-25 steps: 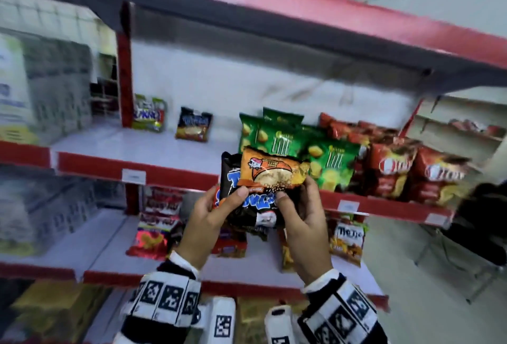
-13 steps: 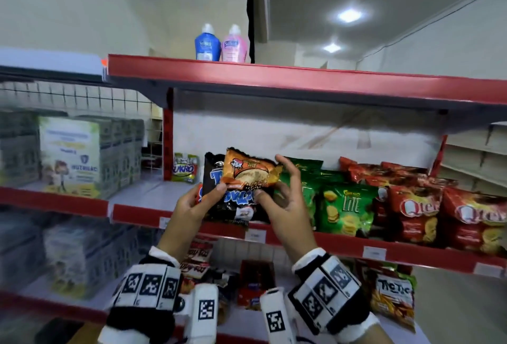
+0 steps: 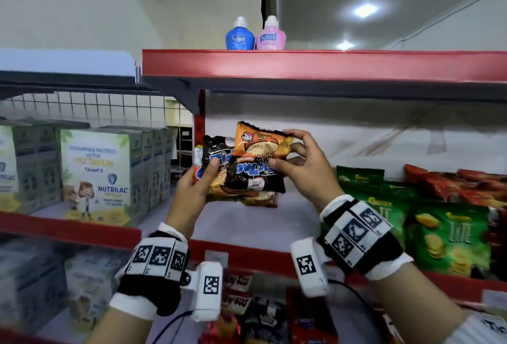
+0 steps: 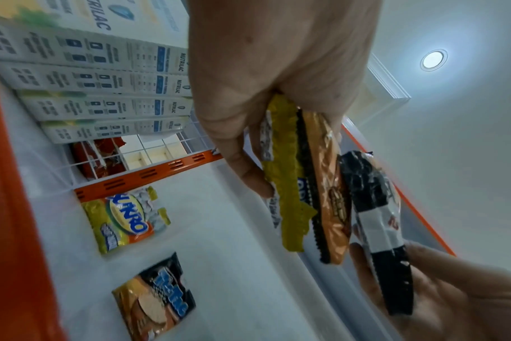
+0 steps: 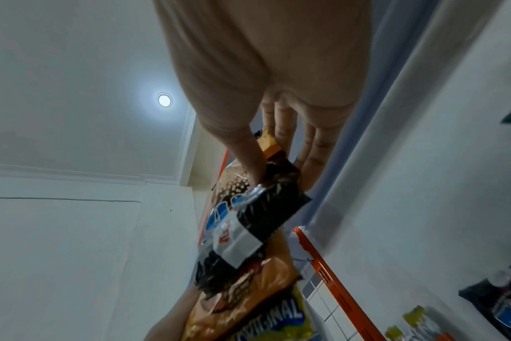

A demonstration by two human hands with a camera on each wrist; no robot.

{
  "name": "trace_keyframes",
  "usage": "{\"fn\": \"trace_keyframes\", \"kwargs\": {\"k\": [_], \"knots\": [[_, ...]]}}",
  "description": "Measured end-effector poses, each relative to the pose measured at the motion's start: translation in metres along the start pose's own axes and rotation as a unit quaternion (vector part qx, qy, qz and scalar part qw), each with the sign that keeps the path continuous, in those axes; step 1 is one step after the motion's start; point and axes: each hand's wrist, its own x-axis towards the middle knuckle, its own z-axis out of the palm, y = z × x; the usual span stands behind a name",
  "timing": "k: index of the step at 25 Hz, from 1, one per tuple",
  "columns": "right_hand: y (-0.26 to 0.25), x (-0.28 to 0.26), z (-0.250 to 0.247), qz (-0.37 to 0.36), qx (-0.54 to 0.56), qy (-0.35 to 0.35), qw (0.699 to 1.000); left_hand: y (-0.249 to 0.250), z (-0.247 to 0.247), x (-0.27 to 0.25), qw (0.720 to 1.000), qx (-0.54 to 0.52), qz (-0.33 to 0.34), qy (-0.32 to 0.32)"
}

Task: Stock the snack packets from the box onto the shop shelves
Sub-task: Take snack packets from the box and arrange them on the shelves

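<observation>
Above the middle shelf (image 3: 247,223), sorting before stocking.
Left hand (image 3: 189,192) gripping the packet stack (image 3: 241,181), right hand (image 3: 304,171) pinching, probably, the black packet (image 3: 255,173); next, pulling free and placing.

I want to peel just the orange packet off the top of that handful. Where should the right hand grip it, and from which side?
Grip the orange packet at its upper right corner, coming from the right. That end sticks clear of the black packet; its left end lies over the stack gripped by the left hand. The right hand already touches that corner.
</observation>
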Motion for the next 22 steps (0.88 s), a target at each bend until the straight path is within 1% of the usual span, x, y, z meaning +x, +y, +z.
{"fn": "trace_keyframes", "kwargs": {"k": [2, 5, 8, 10, 14, 18, 20, 22], "knots": [[0.01, 0.032, 0.014, 0.014, -0.027, 0.019, 0.999, -0.005, -0.02, 0.034, 1.0, 0.001, 0.0, 0.009], [0.038, 0.074, 0.027, 0.052, -0.084, 0.073, 0.992, -0.011, -0.045, 0.085, 1.0, 0.008, 0.007, -0.009], [0.081, 0.093, 0.028, 0.114, -0.169, 0.107, 0.973, -0.023, -0.059, 0.119, 0.999, 0.035, -0.015, -0.039], [0.109, 0.095, 0.026, 0.156, -0.212, 0.113, 0.958, -0.032, -0.061, 0.126, 0.997, 0.047, -0.025, -0.058], [0.151, 0.105, 0.031, 0.219, -0.29, 0.078, 0.929, -0.046, -0.065, 0.134, 0.996, 0.038, -0.038, -0.068], [0.175, 0.118, 0.032, 0.285, -0.319, 0.062, 0.902, -0.052, -0.07, 0.137, 0.994, 0.045, -0.05, -0.082], [0.181, 0.125, 0.031, 0.321, -0.321, 0.036, 0.89, -0.053, -0.073, 0.139, 0.993, 0.052, -0.065, -0.085], [0.18, 0.128, 0.034, 0.348, -0.325, -0.007, 0.879, -0.052, -0.074, 0.141, 0.992, 0.065, -0.071, -0.082]]}}
